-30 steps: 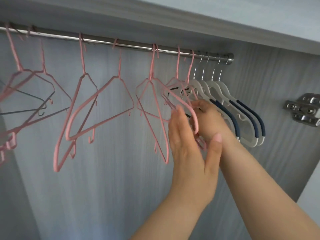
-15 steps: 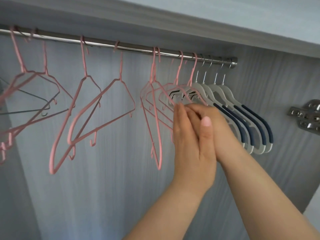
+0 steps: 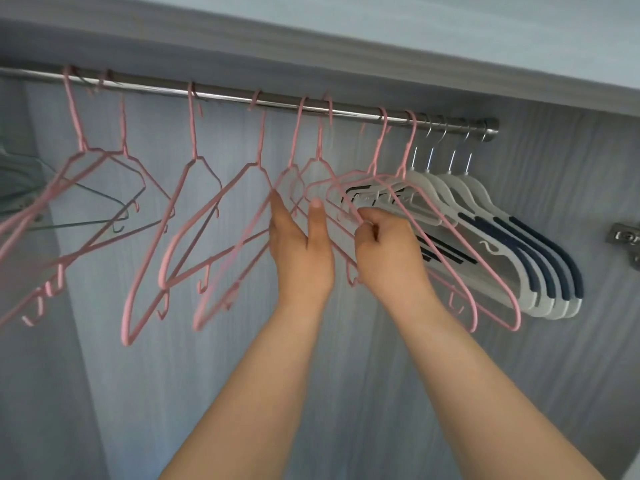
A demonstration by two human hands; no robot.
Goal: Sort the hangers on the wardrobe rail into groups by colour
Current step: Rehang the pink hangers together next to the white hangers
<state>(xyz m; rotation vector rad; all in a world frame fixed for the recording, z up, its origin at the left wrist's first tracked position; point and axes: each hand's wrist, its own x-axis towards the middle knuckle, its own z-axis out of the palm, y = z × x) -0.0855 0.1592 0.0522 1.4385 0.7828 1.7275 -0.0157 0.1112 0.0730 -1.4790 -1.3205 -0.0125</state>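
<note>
Seen from the head camera, a metal rail [image 3: 225, 95] is shown running across the top of a grey wood-grain wardrobe, fixed just under its top board [image 3: 346, 46]. A long row of pink hangers [image 3: 192, 133] is hung along most of the rail, loosely spaced and tilted at different angles, several of them blurred. Four white hangers [image 3: 485, 199] with dark blue shoulder strips and metal hooks are packed together at the rail's right end. A thin grey hanger [image 3: 104, 199] is partly seen behind the pink ones at the far left.

Two bare forearms are raised from below. The left hand [image 3: 301, 251] is held open, its fingers straight and pointing up with the thumb raised, and its fingertips [image 3: 277, 202] are laid against the wires of the pink hangers in the middle of the row. The right hand [image 3: 388, 251] is closed on a pink hanger [image 3: 349, 207], one of the two rightmost pink ones, whose shoulder wire is pinched between thumb and curled fingers. Which of the two it is cannot be made out. Those two are hung just beside the white group and partly in front of it. A metal hinge [image 3: 625, 237] is mounted on the side wall at the right edge.
</note>
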